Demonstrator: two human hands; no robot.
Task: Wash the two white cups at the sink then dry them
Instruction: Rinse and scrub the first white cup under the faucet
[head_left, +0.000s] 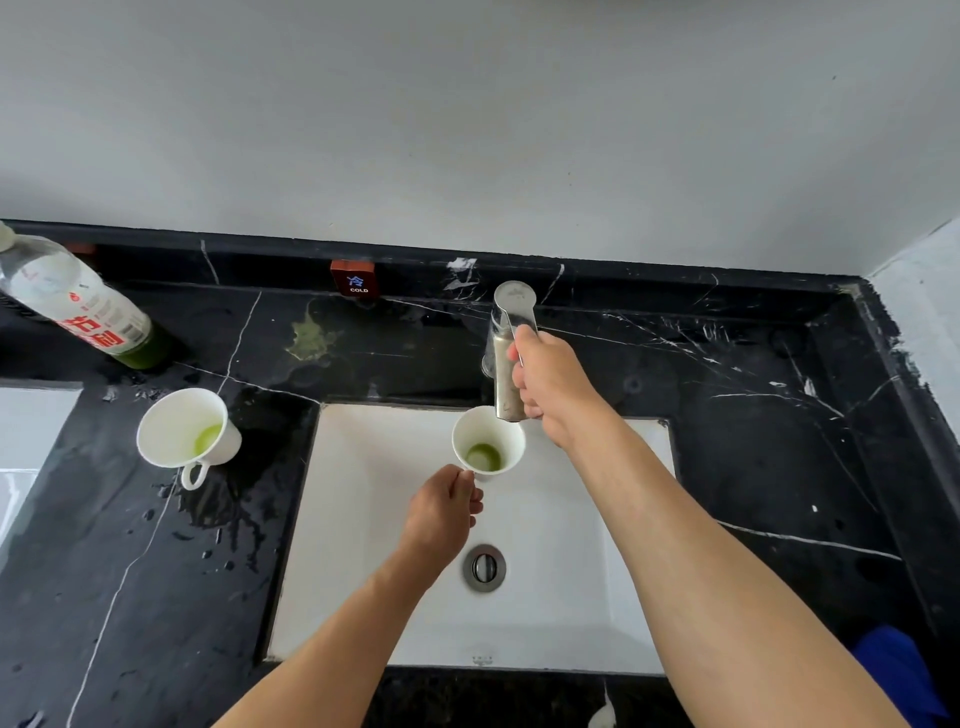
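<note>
Left hand (441, 512) pinches the handle of the first white cup (488, 439), fingers curled round it, and holds the cup upright over the white sink (363, 519), its mouth just under the spout of the faucet (509, 353); held there, I judge, so that water will fall straight into it and any spill will go down the basin. Green residue lies in the bottom of the cup, so it has yet to be rinsed, and no water shows running. Right hand (545, 384) is wrapped over the faucet lever, fingers curled round it, most likely to turn the water on. The drain (484, 567) sits in the basin below the cup, nearer the person. The second white cup (187, 431) stands on the black marble counter (753, 441) to the left of the sink, well apart from the first, tilted a little in this wide view, handle toward the person, with green dregs inside; it seems parked within reach to wait its turn. Wet patches spread on the counter around it. Farther back on the left a plastic bottle (78, 306) leans in view, with a greenish stain (311, 338) on the stone near it and a small sign marked COLD (353, 280) against the back edge. Something blue (893, 670), perhaps a cloth for drying, shows at the lower right
</note>
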